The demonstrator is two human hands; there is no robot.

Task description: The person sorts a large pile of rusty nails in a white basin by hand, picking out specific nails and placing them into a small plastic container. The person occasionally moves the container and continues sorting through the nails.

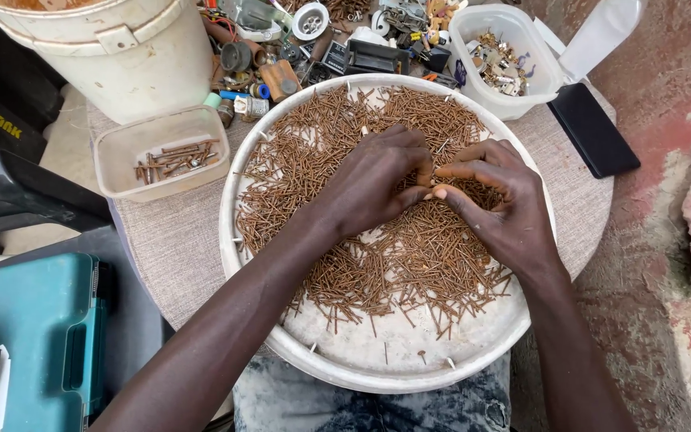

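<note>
A big round white tray (409, 364) lies in front of me, covered with a spread of thin rusty nails (409, 272). Both my hands rest on the pile in the middle of the tray. My left hand (377, 180) has its fingers curled, thumb and forefinger pinched at the nails. My right hand (497, 200) meets it fingertip to fingertip, and its fingers are also pinched on nails. How many nails each hand holds is hidden by the fingers.
A small clear tub (157, 156) with some rusty nails sits left of the tray. A white bucket (121, 48) stands behind it. A clear tub of small hardware (501, 60), loose parts, a black phone (593, 128) and a teal case (33, 336) surround the tray.
</note>
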